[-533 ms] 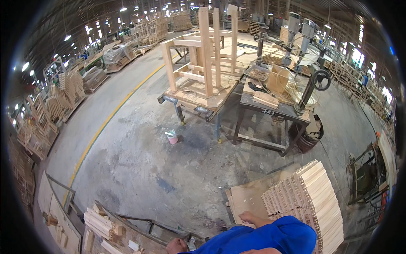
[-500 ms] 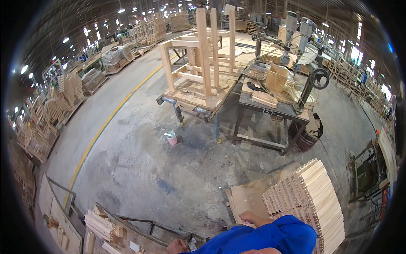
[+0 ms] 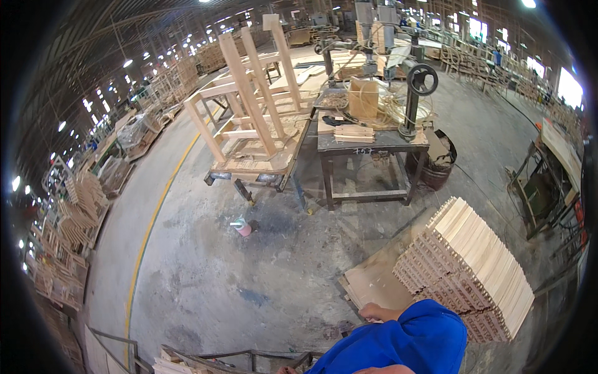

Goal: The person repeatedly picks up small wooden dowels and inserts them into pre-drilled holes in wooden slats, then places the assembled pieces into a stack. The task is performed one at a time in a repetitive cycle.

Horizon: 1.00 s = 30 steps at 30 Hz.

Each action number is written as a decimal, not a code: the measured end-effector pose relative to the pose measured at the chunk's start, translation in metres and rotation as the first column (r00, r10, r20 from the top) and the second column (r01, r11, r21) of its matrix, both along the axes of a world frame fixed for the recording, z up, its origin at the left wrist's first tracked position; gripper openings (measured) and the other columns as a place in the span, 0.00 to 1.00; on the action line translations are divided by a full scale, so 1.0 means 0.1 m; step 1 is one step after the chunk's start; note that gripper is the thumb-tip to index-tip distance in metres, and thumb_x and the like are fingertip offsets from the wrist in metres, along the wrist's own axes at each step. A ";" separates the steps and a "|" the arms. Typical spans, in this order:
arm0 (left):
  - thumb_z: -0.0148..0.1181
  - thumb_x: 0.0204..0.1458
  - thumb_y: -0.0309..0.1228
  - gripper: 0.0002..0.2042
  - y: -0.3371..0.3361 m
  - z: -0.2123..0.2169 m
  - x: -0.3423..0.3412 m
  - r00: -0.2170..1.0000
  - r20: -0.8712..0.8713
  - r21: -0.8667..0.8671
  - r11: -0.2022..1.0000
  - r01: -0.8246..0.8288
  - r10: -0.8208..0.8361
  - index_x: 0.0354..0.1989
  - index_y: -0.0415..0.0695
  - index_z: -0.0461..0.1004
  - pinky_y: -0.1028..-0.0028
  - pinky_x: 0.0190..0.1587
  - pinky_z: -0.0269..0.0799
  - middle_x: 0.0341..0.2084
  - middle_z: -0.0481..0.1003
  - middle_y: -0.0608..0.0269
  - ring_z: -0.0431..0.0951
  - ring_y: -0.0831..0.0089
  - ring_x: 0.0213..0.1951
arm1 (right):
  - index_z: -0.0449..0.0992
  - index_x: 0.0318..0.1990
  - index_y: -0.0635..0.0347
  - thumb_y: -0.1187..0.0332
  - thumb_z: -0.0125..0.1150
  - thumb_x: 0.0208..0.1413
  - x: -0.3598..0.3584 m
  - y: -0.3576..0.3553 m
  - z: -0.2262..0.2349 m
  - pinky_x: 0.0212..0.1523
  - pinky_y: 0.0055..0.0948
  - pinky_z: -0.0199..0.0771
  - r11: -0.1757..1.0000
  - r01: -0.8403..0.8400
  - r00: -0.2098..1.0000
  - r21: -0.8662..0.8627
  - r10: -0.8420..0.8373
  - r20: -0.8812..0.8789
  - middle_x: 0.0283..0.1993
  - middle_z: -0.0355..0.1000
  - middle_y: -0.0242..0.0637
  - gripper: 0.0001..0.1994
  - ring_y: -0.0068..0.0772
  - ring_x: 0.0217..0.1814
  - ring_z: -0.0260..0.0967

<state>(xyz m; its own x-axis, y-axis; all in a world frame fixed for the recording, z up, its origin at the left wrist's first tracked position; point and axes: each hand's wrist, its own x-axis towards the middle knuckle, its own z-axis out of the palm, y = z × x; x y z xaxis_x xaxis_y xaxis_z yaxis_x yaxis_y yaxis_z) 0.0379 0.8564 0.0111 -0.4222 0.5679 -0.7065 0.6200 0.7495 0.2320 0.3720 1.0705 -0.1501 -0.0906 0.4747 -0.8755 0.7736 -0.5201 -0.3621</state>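
My right hand (image 3: 377, 312) reaches out from a blue sleeve (image 3: 398, 341) at the lower right. Its fingers are curled closed, and anything inside them is hidden. Just beyond it lies a flat wooden board or pallet (image 3: 377, 278). On that, to the right, stands a tall stack of pale wooden slats (image 3: 476, 255), with notched ends facing left. Only a sliver of my left hand (image 3: 288, 370) shows at the bottom edge, its fingers cut off from view. Beside it are a dark metal frame (image 3: 252, 360) and several wood pieces (image 3: 171, 366).
A wooden frame (image 3: 249, 87) with tall posts stands on a wheeled table ahead. Right of it, a dark metal bench (image 3: 367, 144) carries a machine with a handwheel (image 3: 422, 80). A pink bucket (image 3: 242, 228) sits on the floor. A rusty drum (image 3: 439, 165) stands by the bench.
My view has turned rightward, so the table and bench sit further left. My left hand has slipped almost out of the lower edge. The right hand stays low beside the stack, still curled.
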 end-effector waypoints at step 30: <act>0.56 0.63 0.54 0.30 -0.02 -0.07 -0.07 1.000 0.014 -0.008 1.000 -0.006 0.006 0.61 0.40 0.76 0.53 0.66 0.69 0.58 0.76 0.34 0.75 0.46 0.64 | 0.85 0.36 0.63 0.53 0.59 0.60 -0.04 -0.01 -0.12 0.37 0.43 0.83 0.976 -0.162 0.986 0.146 0.155 0.059 0.34 0.81 0.47 0.20 0.41 0.37 0.83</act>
<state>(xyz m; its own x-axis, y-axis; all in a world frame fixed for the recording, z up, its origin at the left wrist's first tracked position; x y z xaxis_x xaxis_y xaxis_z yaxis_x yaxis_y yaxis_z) 0.0305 0.8548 0.0037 -0.4157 0.5594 -0.7172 0.6120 0.7553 0.2344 0.3676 1.0697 -0.1626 -0.1355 0.5839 -0.8005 0.8597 -0.3324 -0.3879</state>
